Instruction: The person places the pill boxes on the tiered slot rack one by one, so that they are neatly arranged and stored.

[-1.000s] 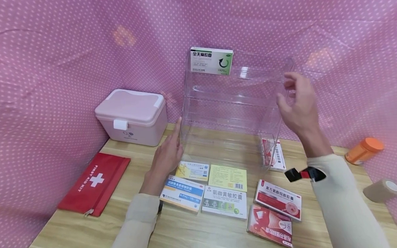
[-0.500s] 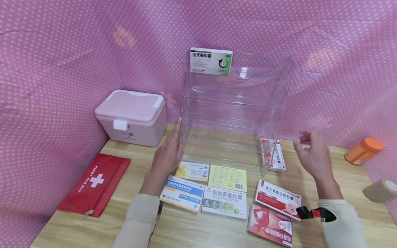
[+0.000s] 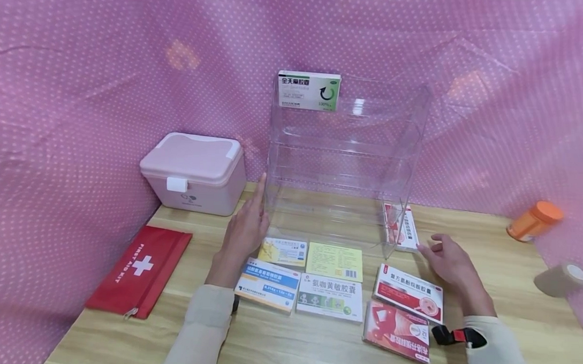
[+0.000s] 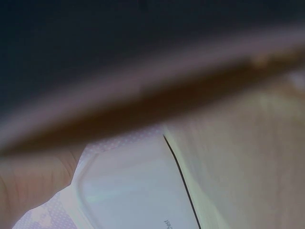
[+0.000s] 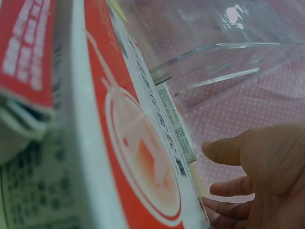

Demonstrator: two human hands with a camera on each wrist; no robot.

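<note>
A clear tiered display rack (image 3: 343, 149) stands on the table, with a white-and-green medicine box (image 3: 308, 91) on its top tier at the left. My left hand (image 3: 245, 228) is at the rack's left side, index finger extended along the edge. Low over the table on the right, my right hand (image 3: 454, 265) holds nothing; its thumb tip is close to a red-and-white medicine box (image 3: 409, 231) lying beside and partly behind the rack's lower right corner. The right wrist view shows thumb and fingers apart near that box (image 5: 174, 124); whether they touch it I cannot tell.
Several medicine boxes lie before the rack, including a blue-and-white one (image 3: 268, 283), a yellow one (image 3: 334, 261) and a red one (image 3: 397, 331). A pink lidded case (image 3: 192, 173) and red first aid pouch (image 3: 139, 270) are left; an orange bottle (image 3: 535, 221) and tan roll (image 3: 560, 280) are right.
My right hand has come down from beside the rack's upper right side to the table near the red-and-white box. The left hand has stayed in place.
</note>
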